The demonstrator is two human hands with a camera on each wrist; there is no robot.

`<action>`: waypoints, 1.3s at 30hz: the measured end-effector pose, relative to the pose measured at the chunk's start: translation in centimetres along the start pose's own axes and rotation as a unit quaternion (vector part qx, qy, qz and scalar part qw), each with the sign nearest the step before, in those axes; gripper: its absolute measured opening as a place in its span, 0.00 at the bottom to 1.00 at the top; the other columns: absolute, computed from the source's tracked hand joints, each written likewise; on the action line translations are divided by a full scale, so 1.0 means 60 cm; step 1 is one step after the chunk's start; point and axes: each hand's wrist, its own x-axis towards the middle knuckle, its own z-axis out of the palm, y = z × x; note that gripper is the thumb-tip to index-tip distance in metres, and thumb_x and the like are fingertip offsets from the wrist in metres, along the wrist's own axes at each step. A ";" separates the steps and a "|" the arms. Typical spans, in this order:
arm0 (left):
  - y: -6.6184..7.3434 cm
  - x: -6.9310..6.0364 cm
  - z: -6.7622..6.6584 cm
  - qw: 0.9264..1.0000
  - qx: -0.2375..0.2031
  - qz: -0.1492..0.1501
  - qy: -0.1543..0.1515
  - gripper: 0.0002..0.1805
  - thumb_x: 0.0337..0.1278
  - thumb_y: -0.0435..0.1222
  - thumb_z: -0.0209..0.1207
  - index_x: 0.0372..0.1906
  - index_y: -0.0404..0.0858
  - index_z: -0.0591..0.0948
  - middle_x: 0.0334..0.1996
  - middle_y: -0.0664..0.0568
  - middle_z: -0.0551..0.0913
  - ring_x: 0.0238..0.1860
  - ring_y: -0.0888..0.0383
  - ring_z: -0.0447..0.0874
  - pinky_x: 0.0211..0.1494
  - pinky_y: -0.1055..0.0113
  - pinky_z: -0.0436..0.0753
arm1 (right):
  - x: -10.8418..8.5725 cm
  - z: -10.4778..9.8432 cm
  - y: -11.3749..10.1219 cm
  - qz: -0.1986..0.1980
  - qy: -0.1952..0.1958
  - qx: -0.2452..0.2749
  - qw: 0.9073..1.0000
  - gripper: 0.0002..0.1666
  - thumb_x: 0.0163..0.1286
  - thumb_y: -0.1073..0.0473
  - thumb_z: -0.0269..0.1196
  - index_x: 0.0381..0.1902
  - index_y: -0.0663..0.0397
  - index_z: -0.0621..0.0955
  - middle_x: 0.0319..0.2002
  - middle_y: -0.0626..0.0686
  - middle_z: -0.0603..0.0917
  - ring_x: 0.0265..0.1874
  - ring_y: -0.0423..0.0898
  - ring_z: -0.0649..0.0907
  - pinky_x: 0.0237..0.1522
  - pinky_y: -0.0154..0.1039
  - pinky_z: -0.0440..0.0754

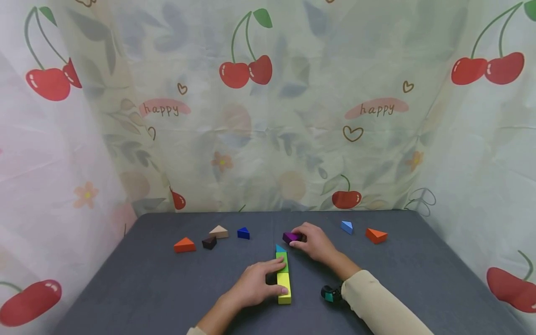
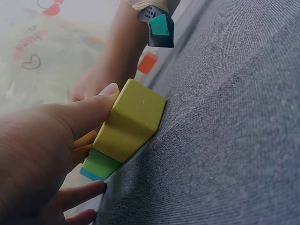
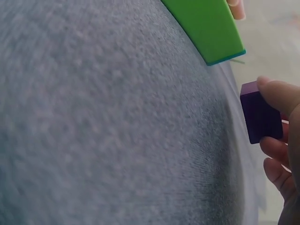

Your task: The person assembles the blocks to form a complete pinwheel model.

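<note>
A yellow block (image 1: 284,298) and a green block (image 1: 284,267) lie end to end on the grey cloth, with a light-blue triangular piece (image 1: 280,249) at the far end. My left hand (image 1: 257,281) rests on this row, thumb on the yellow block and fingertips on the green one, fingers fairly straight. Beyond the row and slightly right, my right hand (image 1: 314,241) pinches a purple block (image 1: 291,237) between thumb and fingers. In the right wrist view, the purple block (image 3: 260,115) is apart from the green block (image 3: 206,28).
To the left lie an orange block (image 1: 184,245), a black block (image 1: 209,243), a beige triangular block (image 1: 219,232) and a dark-blue block (image 1: 244,233). Farther right are a light-blue block (image 1: 346,227) and another orange block (image 1: 376,236). A patterned curtain (image 1: 268,139) surrounds the table.
</note>
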 end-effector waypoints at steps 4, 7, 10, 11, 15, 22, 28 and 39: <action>-0.001 0.000 0.001 1.000 0.004 0.002 0.003 0.37 0.53 0.57 0.65 0.67 0.47 0.75 0.68 0.61 0.69 0.67 0.51 0.67 0.64 0.39 0.63 | 0.000 0.006 -0.001 -0.016 0.000 0.004 1.000 0.16 0.58 0.52 0.73 0.42 0.52 0.86 0.33 0.44 0.79 0.31 0.41 0.75 0.36 0.38 0.76; -0.004 0.001 0.002 1.000 0.002 -0.002 0.001 0.37 0.53 0.57 0.65 0.67 0.47 0.75 0.67 0.62 0.69 0.67 0.50 0.67 0.64 0.39 0.62 | -0.001 0.012 0.000 -0.016 -0.011 0.003 1.000 0.16 0.59 0.51 0.73 0.43 0.52 0.86 0.33 0.43 0.79 0.31 0.41 0.75 0.35 0.37 0.75; -0.004 0.001 0.002 1.000 0.001 -0.004 -0.003 0.37 0.53 0.57 0.65 0.67 0.48 0.74 0.67 0.62 0.69 0.67 0.51 0.67 0.64 0.39 0.63 | -0.004 0.015 -0.002 -0.004 -0.027 0.010 1.000 0.17 0.59 0.50 0.72 0.44 0.51 0.86 0.33 0.43 0.78 0.31 0.40 0.74 0.35 0.37 0.75; -0.004 0.001 0.002 1.000 0.001 -0.005 -0.004 0.37 0.53 0.57 0.65 0.67 0.48 0.74 0.68 0.62 0.69 0.67 0.51 0.66 0.64 0.39 0.63 | -0.005 0.015 -0.002 0.001 -0.031 0.014 0.999 0.17 0.60 0.49 0.72 0.44 0.51 0.86 0.33 0.43 0.78 0.31 0.40 0.74 0.35 0.37 0.75; -0.003 0.002 0.001 1.000 0.000 -0.004 -0.005 0.37 0.53 0.57 0.65 0.67 0.47 0.74 0.68 0.61 0.69 0.68 0.51 0.66 0.65 0.39 0.63 | -0.008 0.017 -0.002 0.016 -0.033 0.046 0.998 0.14 0.64 0.51 0.68 0.45 0.50 0.86 0.32 0.42 0.78 0.30 0.40 0.74 0.34 0.37 0.75; -0.005 0.003 0.001 1.000 0.005 0.000 0.002 0.37 0.53 0.57 0.65 0.67 0.47 0.74 0.68 0.62 0.68 0.67 0.51 0.67 0.64 0.39 0.63 | -0.011 0.020 -0.002 0.026 -0.020 0.087 0.996 0.09 0.68 0.58 0.65 0.45 0.50 0.86 0.32 0.41 0.79 0.30 0.40 0.75 0.34 0.36 0.75; -0.008 0.004 0.003 1.000 0.004 0.002 -0.001 0.38 0.52 0.58 0.64 0.67 0.48 0.74 0.68 0.62 0.69 0.68 0.52 0.66 0.64 0.39 0.63 | -0.014 0.024 -0.004 0.022 -0.022 0.102 0.994 0.09 0.69 0.60 0.63 0.45 0.50 0.86 0.33 0.41 0.80 0.30 0.40 0.75 0.35 0.36 0.75; -0.006 0.003 0.003 1.000 0.005 0.002 0.002 0.37 0.53 0.57 0.65 0.67 0.47 0.75 0.67 0.61 0.69 0.67 0.51 0.67 0.64 0.39 0.63 | -0.015 0.027 -0.008 0.027 -0.034 0.120 0.992 0.10 0.70 0.60 0.62 0.46 0.49 0.86 0.37 0.42 0.82 0.33 0.41 0.77 0.39 0.38 0.76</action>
